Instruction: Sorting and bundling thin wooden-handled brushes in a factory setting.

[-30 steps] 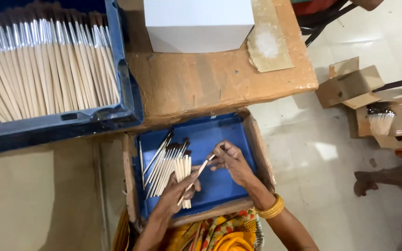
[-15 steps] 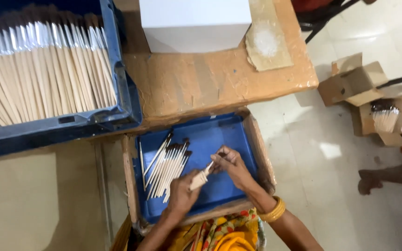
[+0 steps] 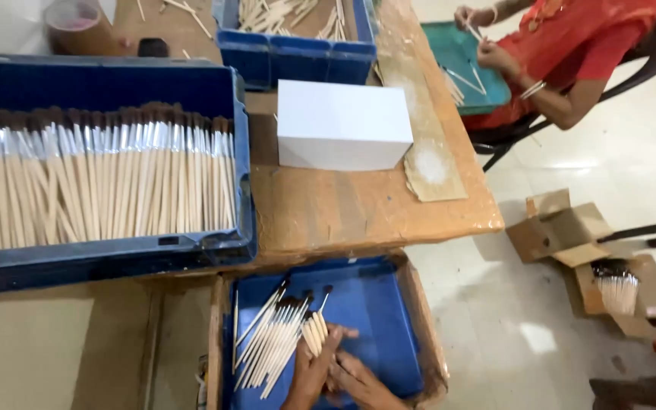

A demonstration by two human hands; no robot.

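The left hand (image 3: 311,372) grips a small bunch of wooden-handled paintbrushes (image 3: 314,328), bristles pointing away. The right hand (image 3: 358,376) lies against it, its grasp unclear. Just left, loose brushes (image 3: 271,342) lie in a blue-lined tray (image 3: 377,319) below the wooden surface (image 3: 343,209).

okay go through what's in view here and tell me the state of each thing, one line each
left hand: holding a small bunch of paintbrushes, bristles up
right hand: pressed against the left, grip unclear
loose paintbrushes: lying fanned in the lap tray
large blue crate: packed with a row of brushes
white box: closed, on the table
cardboard box: open, brushes inside
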